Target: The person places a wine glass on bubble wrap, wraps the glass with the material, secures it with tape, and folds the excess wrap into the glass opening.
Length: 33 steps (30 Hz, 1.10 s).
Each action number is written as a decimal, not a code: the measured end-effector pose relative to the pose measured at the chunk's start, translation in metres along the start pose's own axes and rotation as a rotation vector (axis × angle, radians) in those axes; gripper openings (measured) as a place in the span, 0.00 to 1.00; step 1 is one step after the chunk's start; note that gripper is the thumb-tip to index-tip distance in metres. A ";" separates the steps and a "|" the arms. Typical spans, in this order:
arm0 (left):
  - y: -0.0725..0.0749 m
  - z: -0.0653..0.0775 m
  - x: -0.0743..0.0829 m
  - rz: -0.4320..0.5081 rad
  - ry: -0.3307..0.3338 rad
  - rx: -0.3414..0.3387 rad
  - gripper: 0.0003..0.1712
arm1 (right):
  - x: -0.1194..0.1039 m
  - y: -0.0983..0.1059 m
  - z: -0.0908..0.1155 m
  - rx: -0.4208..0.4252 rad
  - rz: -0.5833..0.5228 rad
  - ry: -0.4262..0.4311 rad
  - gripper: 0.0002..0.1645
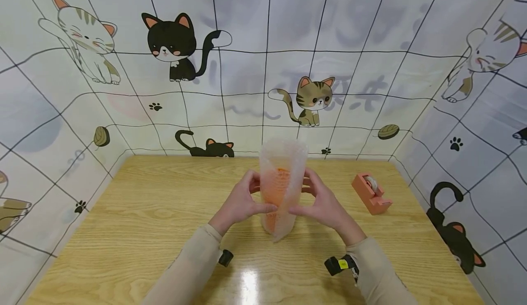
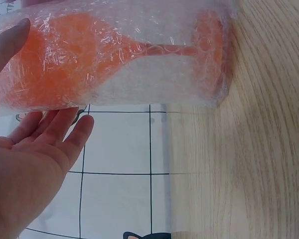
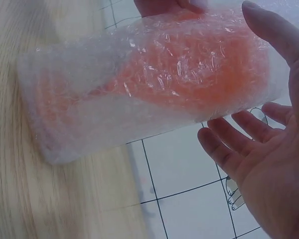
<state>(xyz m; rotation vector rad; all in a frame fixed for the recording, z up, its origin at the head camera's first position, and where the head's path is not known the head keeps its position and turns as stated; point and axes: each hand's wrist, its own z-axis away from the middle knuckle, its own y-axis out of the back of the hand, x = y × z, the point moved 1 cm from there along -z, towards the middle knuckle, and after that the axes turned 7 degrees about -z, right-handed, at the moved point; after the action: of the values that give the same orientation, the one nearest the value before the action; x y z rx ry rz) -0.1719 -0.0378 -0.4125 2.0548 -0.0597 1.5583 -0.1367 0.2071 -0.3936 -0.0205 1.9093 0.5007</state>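
An orange stemmed goblet [image 2: 70,55] shows through a sleeve of clear bubble wrap [image 1: 269,158]. The bundle stands upright near the middle of the wooden table, with the goblet's foot [image 2: 209,50] at the lower end. From the left side my left hand [image 1: 245,197] holds it, thumb across the front and fingers toward the back. Opposite, my right hand [image 1: 322,201] grips the other side in the same way, its thumb [image 3: 271,25] lying on the wrap. The wrap reaches above the goblet's bowl at the top.
A pink tape dispenser [image 1: 370,193] with a roll of tape sits on the table [image 1: 164,195] to the right. Cloth with a grid and cartoon cats [image 1: 173,44] rises behind the table and along both sides.
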 end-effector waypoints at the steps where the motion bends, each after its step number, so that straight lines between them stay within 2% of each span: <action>1: 0.000 0.000 0.000 0.010 -0.002 -0.001 0.39 | -0.001 0.000 -0.001 0.001 0.003 0.002 0.57; 7: 0.001 0.000 0.003 0.032 -0.027 -0.018 0.47 | -0.004 0.000 -0.003 0.021 -0.013 0.014 0.58; 16: 0.004 0.000 0.005 0.010 -0.028 -0.033 0.51 | -0.004 -0.002 -0.005 0.023 -0.040 0.012 0.57; 20: 0.006 0.000 0.006 0.006 -0.050 -0.025 0.52 | -0.005 -0.003 -0.006 0.026 -0.043 0.005 0.56; 27: 0.012 -0.001 0.011 -0.011 -0.094 -0.005 0.44 | -0.003 -0.004 -0.009 0.035 -0.026 0.025 0.53; 33: 0.016 -0.003 0.014 0.011 -0.167 0.026 0.36 | -0.003 -0.004 -0.009 0.037 -0.029 0.025 0.51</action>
<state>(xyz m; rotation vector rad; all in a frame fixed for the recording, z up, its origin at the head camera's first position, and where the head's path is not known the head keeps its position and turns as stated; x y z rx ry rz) -0.1751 -0.0457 -0.3929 2.2047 -0.1129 1.3974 -0.1422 0.1994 -0.3901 -0.0300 1.9395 0.4468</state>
